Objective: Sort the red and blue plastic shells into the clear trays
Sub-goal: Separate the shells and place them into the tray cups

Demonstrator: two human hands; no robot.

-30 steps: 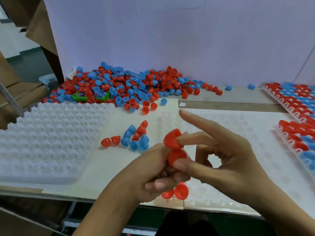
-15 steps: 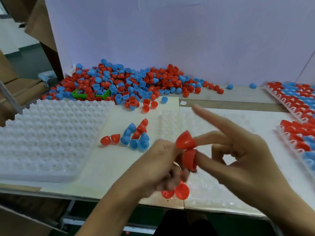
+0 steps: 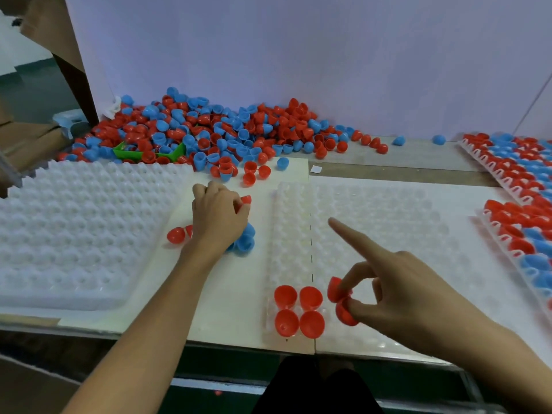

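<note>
Shells [image 3: 342,303] pinched by right hand [image 3: 397,294]; left hand [image 3: 216,218] grips one among loose ones.

The red shells [image 3: 298,310] seated in the clear tray [image 3: 388,228] are of smooth plastic with a soft gloss, small highlights being caught on their domes. The same glossy plastic is seen in the blue shells [image 3: 246,239] and throughout the heap [image 3: 209,132] at the back. The clear tray is thin, translucent moulded plastic — shiny on its bumps — and a milkier, more frosted look is given by the stack of trays [image 3: 80,234] on the left. A green scoop [image 3: 128,150] of glossy plastic is half buried in the heap. The tabletop [image 3: 233,294] is covered by matt, smooth pale board; the backdrop [image 3: 298,55] is plain and matt, like paper. Rough brown cardboard [image 3: 47,22] is seen at upper left.
</note>
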